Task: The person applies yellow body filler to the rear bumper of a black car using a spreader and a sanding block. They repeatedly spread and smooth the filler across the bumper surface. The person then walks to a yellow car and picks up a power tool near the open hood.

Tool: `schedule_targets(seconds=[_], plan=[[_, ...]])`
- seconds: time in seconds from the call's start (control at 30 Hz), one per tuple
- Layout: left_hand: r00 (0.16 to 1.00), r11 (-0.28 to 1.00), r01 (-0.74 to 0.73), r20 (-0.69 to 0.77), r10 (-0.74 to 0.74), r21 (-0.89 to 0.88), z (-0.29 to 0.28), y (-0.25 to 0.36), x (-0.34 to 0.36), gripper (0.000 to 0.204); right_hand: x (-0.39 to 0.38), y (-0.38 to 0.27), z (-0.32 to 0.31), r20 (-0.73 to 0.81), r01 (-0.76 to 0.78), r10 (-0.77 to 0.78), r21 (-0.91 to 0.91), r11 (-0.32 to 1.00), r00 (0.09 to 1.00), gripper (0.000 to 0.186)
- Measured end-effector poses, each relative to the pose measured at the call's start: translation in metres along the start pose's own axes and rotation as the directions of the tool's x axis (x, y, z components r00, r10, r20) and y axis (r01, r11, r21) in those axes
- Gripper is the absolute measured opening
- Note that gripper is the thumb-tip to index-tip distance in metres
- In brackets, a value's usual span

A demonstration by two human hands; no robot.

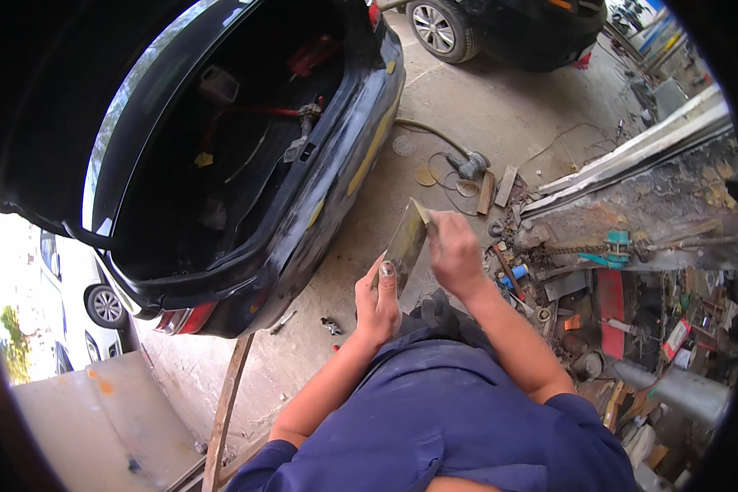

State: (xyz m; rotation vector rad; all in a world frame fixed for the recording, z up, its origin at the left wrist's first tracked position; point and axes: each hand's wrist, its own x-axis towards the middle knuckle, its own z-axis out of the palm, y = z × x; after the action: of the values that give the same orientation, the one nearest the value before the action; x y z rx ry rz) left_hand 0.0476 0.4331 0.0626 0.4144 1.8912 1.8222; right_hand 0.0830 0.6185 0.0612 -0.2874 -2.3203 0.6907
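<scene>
In front of my body, my left hand is closed around the near end of a flat, smeared plate, thumb lying along its face. The plate is grey with a yellowish edge and is tilted. My right hand is closed at the plate's far right side, its fingertips turned toward it. Whatever those fingers grip is hidden. Left of the plate is a dark car body with its trunk open. Yellow and pale grey patches run along its rear edge.
A corded sander, round discs and wood blocks lie on the concrete floor. Clutter and a long beam with a chain and teal clamp line the right side. A wooden strip stands at lower left.
</scene>
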Motion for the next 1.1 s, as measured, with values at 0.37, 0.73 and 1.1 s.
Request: schedule_targets(seconds=[0.37, 0.73, 1.1], plan=[[0.963, 0.991, -0.057, 0.270, 0.023, 0.120, 0.020, -0.001, 0.020, 0.063, -0.030, -0.015, -0.031, -0.149, 0.061, -0.052, 0.062, 0.996, 0.988, 0.033], [0.831, 0.815, 0.466, 0.485, -0.272, -0.343, 0.056, 0.020, 0.073, 0.038, -0.080, 0.028, -0.092, -0.301, -0.363, 0.889, 0.831, 0.422, 0.344, 0.025], [0.544, 0.778, 0.609, 0.795, -0.267, -0.155, 0.098, 0.031, 0.085, 0.037, -0.109, -0.071, -0.074, -0.530, -0.651, 0.740, 0.395, 0.648, 0.415, 0.029]])
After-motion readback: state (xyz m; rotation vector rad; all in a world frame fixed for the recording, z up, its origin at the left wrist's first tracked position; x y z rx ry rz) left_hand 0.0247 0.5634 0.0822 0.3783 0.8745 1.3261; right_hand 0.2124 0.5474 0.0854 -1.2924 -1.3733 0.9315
